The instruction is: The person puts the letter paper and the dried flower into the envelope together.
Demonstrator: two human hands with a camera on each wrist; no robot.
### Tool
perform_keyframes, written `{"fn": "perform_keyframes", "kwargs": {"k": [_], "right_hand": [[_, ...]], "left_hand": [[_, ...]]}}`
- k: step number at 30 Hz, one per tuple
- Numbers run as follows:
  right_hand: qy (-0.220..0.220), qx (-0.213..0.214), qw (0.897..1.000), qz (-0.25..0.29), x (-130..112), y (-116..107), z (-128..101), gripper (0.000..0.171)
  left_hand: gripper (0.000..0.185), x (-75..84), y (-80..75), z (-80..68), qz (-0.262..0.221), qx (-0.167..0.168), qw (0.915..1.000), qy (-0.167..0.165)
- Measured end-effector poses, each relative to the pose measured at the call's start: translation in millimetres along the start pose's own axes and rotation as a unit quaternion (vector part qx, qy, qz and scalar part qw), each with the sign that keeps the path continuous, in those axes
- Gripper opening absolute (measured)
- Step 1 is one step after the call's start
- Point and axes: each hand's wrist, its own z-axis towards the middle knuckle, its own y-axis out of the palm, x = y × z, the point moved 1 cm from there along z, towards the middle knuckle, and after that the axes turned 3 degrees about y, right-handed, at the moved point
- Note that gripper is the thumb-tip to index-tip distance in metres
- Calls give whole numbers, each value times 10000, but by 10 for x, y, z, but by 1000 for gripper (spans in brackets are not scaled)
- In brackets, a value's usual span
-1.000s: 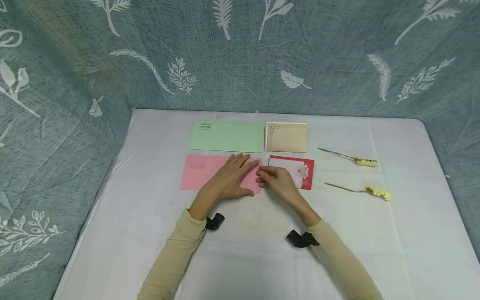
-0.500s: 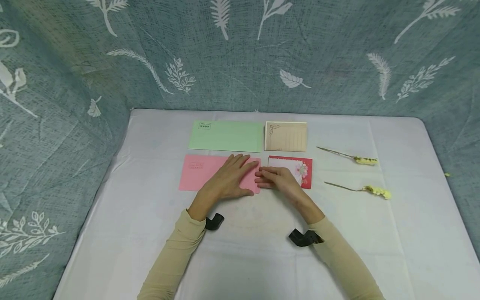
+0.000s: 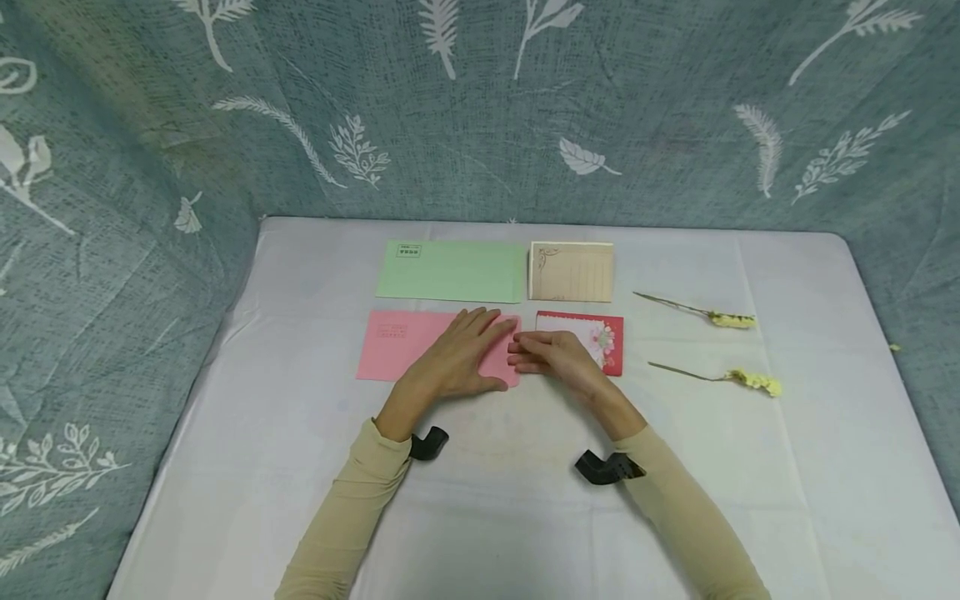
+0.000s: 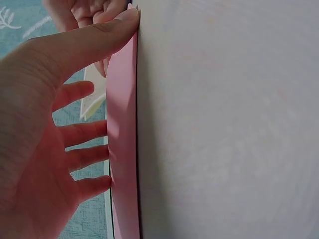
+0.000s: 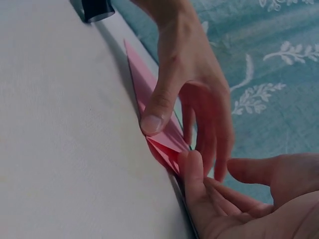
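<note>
Left hand (image 3: 456, 363) presses spread fingers flat on the smooth pink envelope (image 3: 401, 344); right hand (image 3: 558, 358) pinches its thin end.

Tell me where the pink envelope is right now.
In the head view the pink envelope lies left of centre on the table, under the left hand, below the green envelope and beside the red card.

Makeshift home craft corner, white-covered table (image 3: 300, 275), leaf-print fabric backdrop (image 3: 480, 108)
</note>
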Motion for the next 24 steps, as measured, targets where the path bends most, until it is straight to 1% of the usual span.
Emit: {"fn": "perform_keyframes", "kwargs": {"k": [6, 12, 17, 24], "right_hand": [[-96, 276, 9977, -607, -2, 53, 78, 33], [82, 577, 9912, -1185, -46, 121, 121, 27], [190, 688, 9871, -1430, -57, 147, 137, 24], [243, 737, 9864, -1449, -57, 155, 152, 21]], "left_hand": [[82, -7, 15, 3, 45, 50, 10000, 19], [77, -4, 23, 1, -7, 165, 9998, 122], [77, 1, 25, -8, 47, 207, 9995, 231], [78, 7, 24, -12, 76, 220, 9994, 266]]}}
